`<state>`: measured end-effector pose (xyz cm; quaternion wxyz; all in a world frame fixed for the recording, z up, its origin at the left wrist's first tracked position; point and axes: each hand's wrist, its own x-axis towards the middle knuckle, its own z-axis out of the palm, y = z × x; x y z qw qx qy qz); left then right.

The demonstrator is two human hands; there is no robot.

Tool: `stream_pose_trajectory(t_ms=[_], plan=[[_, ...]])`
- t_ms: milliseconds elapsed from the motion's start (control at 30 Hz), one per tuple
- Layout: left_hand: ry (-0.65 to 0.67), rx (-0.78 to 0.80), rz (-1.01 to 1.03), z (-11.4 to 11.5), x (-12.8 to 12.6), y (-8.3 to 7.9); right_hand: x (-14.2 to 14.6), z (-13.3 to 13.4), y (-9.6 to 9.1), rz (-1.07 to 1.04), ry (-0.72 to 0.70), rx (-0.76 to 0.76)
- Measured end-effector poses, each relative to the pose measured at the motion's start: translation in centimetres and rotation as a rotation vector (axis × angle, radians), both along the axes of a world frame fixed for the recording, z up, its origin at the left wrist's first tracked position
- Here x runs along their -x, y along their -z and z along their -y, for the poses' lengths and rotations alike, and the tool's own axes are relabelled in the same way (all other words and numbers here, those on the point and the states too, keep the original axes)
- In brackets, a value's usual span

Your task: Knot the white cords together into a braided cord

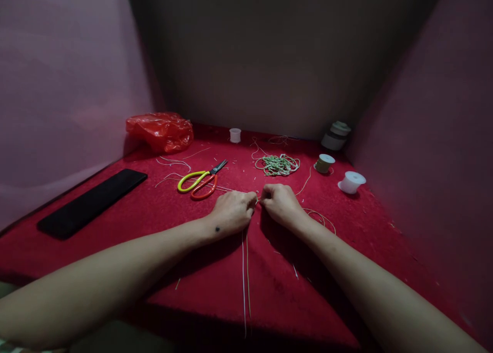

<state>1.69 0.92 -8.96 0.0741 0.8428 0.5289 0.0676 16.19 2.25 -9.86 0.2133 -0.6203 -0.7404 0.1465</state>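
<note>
My left hand [235, 209] and my right hand [282, 203] meet at the middle of the red cloth, fingers pinched closed. Between the fingertips runs a short length of thin cord [258, 200], held from both sides. From under my left hand a white cord [243, 281] and a tan cord [248, 276] hang side by side over the front edge. Just beyond my left wrist lie scissors [204, 182] with one yellow and one red handle, blades pointing away. A braided green and white cord bundle [279, 164] rests beyond my right hand.
At left are a black flat object [92, 201] and a red plastic bag [159, 131]. White spools [235, 135] [352, 182], a green-thread spool [324, 163] and a lidded jar [336, 135] stand behind and right. Thread scraps dot the red cloth [173, 255]; walls surround three sides.
</note>
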Motion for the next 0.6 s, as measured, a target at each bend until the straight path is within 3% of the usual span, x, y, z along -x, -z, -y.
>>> stream_pose_trajectory(t_ms=[400, 533, 600], plan=[[0.035, 0.013, 0.075, 0.3, 0.5, 0.2, -1.1, 0.4, -0.5, -0.037, -0.108, 0.048], [0.139, 0.039, 0.102, 0.6, 0.9, -0.2, -1.9, 1.0, -0.8, -0.023, -0.137, 0.056], [0.269, 0.120, 0.121, 0.9, 1.3, -0.9, -2.3, 1.3, -1.2, -0.035, -0.148, 0.048]])
